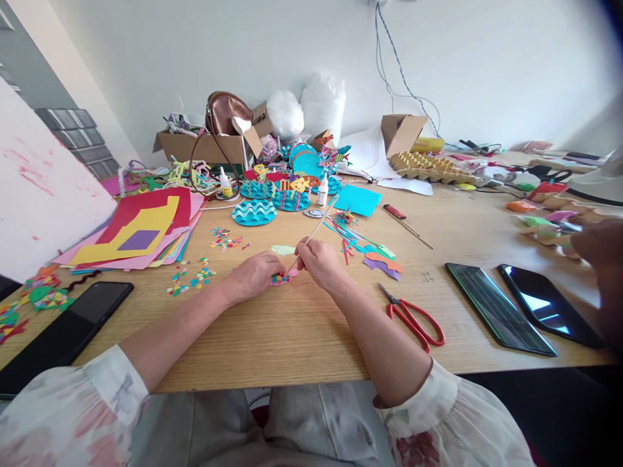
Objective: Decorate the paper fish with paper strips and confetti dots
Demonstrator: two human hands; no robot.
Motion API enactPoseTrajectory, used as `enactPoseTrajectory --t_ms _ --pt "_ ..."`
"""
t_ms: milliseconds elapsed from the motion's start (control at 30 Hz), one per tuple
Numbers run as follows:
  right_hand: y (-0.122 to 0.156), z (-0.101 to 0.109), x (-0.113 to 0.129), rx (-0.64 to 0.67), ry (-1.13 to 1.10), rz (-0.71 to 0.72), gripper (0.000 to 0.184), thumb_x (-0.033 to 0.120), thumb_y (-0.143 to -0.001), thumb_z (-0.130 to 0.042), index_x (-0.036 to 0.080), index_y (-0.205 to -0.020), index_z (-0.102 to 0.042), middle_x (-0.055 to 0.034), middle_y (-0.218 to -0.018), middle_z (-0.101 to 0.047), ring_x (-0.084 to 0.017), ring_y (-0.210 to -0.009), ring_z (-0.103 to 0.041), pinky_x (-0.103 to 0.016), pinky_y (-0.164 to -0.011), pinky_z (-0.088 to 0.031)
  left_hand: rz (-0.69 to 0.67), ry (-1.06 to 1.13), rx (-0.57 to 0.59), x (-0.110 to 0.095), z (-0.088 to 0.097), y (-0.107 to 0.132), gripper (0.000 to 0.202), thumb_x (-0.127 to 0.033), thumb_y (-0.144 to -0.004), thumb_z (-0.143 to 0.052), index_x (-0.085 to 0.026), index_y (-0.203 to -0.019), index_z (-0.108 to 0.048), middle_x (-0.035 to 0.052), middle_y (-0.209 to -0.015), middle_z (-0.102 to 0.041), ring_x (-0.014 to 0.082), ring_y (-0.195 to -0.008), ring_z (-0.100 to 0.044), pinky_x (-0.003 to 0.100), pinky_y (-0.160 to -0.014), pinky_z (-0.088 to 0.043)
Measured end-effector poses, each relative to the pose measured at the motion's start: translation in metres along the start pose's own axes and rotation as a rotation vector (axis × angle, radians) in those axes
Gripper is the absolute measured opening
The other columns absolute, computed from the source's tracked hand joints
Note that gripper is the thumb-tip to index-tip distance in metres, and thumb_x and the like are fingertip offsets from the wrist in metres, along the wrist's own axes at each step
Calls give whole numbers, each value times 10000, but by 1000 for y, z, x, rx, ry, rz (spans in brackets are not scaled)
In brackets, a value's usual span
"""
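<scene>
My right hand is closed around a thin wooden stick, which slants down toward a small pink paper piece dotted with coloured circles. Resting on that piece, my left hand has its fingers bent together at the edge, pressing it to the table. Just beyond the hands lies a pale green paper fish. Loose coloured paper dots are scattered left of my left hand, with small paper scraps behind them. Orange and purple wavy paper strips lie to the right.
Red-handled scissors lie right of my forearm, near two dark phones. Stacked coloured paper is at left, beside another phone. Blue fish decorations, a glue bottle and a cardboard box stand behind.
</scene>
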State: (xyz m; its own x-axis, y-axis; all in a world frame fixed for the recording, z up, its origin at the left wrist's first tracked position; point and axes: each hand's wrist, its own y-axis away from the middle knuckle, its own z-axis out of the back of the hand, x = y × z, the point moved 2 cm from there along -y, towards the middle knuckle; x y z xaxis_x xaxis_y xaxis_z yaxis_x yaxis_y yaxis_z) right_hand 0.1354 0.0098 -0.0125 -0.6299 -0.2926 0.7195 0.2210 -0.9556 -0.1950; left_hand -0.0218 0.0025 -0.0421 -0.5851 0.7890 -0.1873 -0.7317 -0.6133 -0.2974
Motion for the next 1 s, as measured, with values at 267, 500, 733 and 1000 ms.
enactPoseTrajectory --t_ms 267,500,733,1000 --pt "-4 5 -7 -59 -84 -2 238 182 -751 -335 184 -579 -499 14 -482 -584 -101 -501 -525 -192 -544 -351 -1 29 2 1 0 3 182 -78 -778 -468 -150 -866 -609 55 -858 -626 160 -833 -559 274 -748 -442" --pt "-2 11 -7 -248 -173 -9 226 233 -778 -341 186 -629 -504 31 -477 -538 -95 -471 -489 -189 -504 -345 244 131 -97 12 24 9 328 -14 -702 -358 -144 -860 -615 38 -864 -657 141 -827 -586 264 -754 -447" --pt "0 4 -7 -254 -188 153 281 343 -851 -326 183 -823 -556 0 -650 -574 -112 -578 -531 -206 -544 -371 539 181 -174 51 70 54 261 -233 -764 -400 -169 -888 -621 26 -868 -661 143 -787 -590 250 -719 -449" --pt "2 -3 -6 -204 -100 207 272 353 -856 -349 190 -871 -566 -22 -735 -590 -122 -605 -533 -222 -562 -384 762 190 128 73 88 104 279 -327 -700 -485 -162 -867 -637 25 -846 -670 175 -778 -600 243 -683 -443"
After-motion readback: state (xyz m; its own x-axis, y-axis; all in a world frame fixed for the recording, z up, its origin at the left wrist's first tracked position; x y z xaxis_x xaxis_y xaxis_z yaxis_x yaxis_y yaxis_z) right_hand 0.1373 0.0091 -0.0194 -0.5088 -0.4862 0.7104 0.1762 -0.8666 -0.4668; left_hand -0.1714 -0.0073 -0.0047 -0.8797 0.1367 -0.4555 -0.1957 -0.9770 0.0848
